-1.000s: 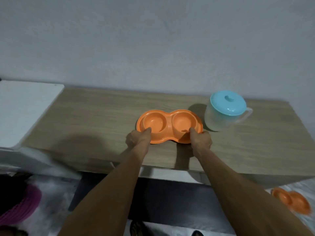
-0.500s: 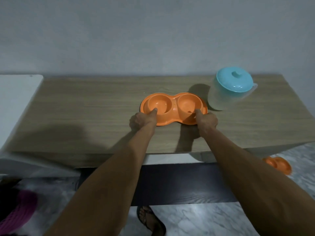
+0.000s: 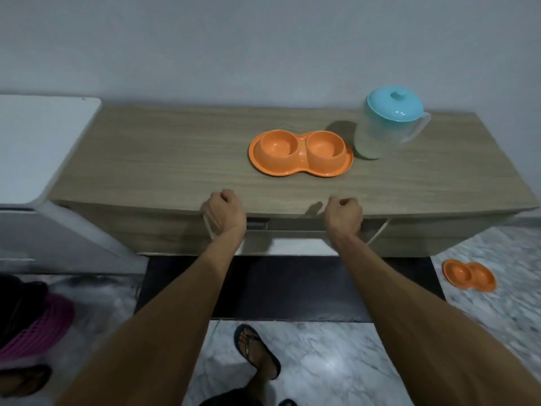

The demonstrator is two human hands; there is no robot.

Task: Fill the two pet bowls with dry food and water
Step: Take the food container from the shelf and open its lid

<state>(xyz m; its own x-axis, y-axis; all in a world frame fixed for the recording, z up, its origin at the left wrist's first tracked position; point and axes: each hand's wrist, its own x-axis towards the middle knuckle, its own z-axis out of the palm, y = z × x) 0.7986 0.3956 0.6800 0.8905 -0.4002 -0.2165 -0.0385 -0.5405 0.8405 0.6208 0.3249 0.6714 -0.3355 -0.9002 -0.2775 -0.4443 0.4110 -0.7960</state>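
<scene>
The orange double bowl (image 3: 301, 155) stands empty on the counter (image 3: 175, 159) just beside the pitcher (image 3: 380, 136), probably ready for pouring, while the left hand (image 3: 225, 212) and the right hand (image 3: 344, 215) are clenched on nothing at the front edge.

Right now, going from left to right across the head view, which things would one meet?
white appliance top → left hand → orange double bowl on the table → lidded pitcher → second orange double bowl on the floor
</scene>
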